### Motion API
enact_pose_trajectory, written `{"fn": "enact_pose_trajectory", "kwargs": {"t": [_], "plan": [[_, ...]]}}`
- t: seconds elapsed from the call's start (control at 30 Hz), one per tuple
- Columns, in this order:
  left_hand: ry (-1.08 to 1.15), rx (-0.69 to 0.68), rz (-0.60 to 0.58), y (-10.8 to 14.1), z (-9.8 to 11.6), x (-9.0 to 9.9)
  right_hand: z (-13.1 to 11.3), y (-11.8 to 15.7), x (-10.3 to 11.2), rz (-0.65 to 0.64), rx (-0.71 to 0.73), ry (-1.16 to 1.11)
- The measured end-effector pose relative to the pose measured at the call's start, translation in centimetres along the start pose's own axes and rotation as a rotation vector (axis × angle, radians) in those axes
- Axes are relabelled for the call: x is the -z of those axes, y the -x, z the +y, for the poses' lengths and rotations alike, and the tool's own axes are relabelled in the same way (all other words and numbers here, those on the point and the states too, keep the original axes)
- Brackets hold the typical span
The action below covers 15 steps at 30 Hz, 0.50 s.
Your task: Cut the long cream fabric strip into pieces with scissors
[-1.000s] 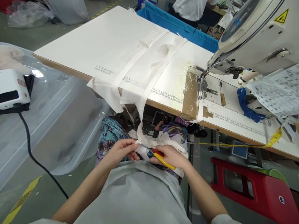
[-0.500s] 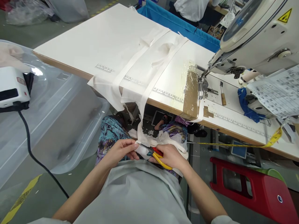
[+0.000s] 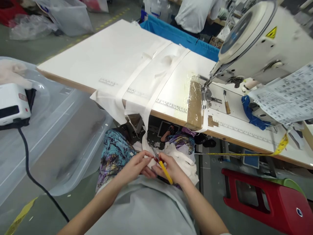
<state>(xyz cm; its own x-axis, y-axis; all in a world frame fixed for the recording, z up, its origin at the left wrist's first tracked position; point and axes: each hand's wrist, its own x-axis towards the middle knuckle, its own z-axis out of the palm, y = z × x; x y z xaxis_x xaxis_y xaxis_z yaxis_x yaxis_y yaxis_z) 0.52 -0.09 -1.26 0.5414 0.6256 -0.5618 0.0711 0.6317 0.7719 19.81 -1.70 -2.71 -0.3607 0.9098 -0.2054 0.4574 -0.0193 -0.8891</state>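
My right hand (image 3: 170, 168) is closed on yellow-handled scissors (image 3: 165, 171), whose dark blades point up and left over my lap. Close beside it, my left hand (image 3: 139, 164) has its fingers pressed together at the white fabric; what exactly they pinch is too small to make out. A white fabric strip (image 3: 158, 93) runs across the table and hangs over its front edge down to my lap. More white cloth (image 3: 184, 164) lies bunched on my lap, to the right of my hands.
A white table (image 3: 97, 52) carries a sewing machine (image 3: 259, 42), a small wooden-handled tool (image 3: 227, 106) and blue cloth (image 3: 251, 114). Clear plastic bins (image 3: 73, 140) stand at the left, a red stool (image 3: 276, 202) at the lower right. A person (image 3: 193, 14) is beyond the blue bin (image 3: 181, 37).
The scissors have swung to point more upward, away from the strip's end. My left hand has moved right, closer to my right hand. The camera view has shifted slightly.
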Motion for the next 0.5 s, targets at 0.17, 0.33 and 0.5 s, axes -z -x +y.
{"fn": "enact_pose_trajectory", "kwargs": {"t": [0.17, 0.33, 0.5], "plan": [[-0.637, -0.342, 0.178, -0.7, 7.9, 0.9, 0.6, 0.5, -1.1, 0.157, 0.023, -0.07], [-1.077, -0.635, 0.591, -4.5, 19.9, 2.4, 0.8, 2.8, 0.2, 0.263, -0.021, 0.054], [-1.028, -0.566, 0.669, -9.3, 24.4, 2.7, 0.7, 6.4, 3.2, 0.382, -0.13, 0.002]]}}
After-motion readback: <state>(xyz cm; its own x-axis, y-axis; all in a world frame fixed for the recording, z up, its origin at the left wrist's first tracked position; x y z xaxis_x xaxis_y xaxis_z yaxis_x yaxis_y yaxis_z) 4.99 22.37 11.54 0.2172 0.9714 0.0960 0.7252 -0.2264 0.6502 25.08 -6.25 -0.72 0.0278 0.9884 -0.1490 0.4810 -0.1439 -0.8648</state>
